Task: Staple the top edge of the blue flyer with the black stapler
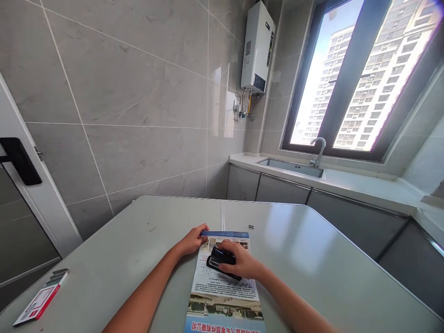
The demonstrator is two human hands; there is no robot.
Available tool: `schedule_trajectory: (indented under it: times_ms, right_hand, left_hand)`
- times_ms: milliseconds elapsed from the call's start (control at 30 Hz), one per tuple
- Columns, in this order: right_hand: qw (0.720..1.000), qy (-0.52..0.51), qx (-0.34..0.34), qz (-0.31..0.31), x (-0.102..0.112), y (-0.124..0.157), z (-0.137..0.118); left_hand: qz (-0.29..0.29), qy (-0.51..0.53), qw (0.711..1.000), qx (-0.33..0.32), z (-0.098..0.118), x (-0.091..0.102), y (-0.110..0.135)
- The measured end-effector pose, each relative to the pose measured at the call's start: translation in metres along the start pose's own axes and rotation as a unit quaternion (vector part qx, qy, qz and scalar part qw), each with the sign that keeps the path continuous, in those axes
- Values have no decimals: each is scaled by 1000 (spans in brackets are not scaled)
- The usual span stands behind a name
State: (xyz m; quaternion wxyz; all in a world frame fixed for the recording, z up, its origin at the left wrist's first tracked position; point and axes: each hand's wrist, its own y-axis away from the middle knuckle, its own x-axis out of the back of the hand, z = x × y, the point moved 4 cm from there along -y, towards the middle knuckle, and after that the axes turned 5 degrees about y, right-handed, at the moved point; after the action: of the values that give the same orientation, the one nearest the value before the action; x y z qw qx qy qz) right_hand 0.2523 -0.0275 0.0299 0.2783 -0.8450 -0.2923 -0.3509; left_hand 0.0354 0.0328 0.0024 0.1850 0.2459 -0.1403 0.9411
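Note:
A printed leaflet (pixel 225 303) with a blue top edge and a picture band lies on the table in front of me. My left hand (pixel 192 240) grips its upper left edge, fingers curled on the paper. Over the leaflet's upper half, my right hand (pixel 239 260) is wrapped round a black stapler (pixel 222 261), its front end pointing left. The stapler covers part of the print, and whether paper sits between its jaws cannot be made out. A short strip of staples (pixel 251 226) lies beyond the leaflet on the right.
On the pale table (pixel 305 259), several loose staples (pixel 151 227) lie to the left. A red and white flat box (pixel 41 300) rests at the left edge. Behind are a counter with a sink (pixel 291 167), a water heater (pixel 257 48) and a window; a door (pixel 31 185) stands left.

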Motion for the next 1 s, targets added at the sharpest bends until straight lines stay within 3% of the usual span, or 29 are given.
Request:
schedule_trajectory:
  times_ms: [167,300,433,533,667,800,867,933,1000]
  right_hand:
    - [1000,15,7,-26,8,5,-3]
    - [996,-46,2,-74,12,7,2]
    - [990,-109,-1,-88,-3,6,0]
    - [991,-91,-1,-98,-17,4,-5]
    - [993,-52,27,-105,-26,4,-11]
    - [990,-65,41,-115,-27,4,-6]
    - [996,-56,20,-72,-20,2,7]
    - [999,-1,-33,43,-4,0,30]
    - [975,91,-100,179,21,4,60]
  left_hand:
    - [-23,-27,999,20,-16,28,6]
    - [-24,-47,998,20,-27,47,11]
    - [-52,-34,997,34,-35,63,21]
    - [-76,-38,995,54,-38,75,31]
    - [-64,-53,995,49,-35,86,38]
    - [-41,-77,996,28,-34,84,36]
    - [-20,-96,995,10,-35,81,33]
    - [9,-118,993,-4,-37,78,29]
    - [25,-140,990,-14,-38,75,27]
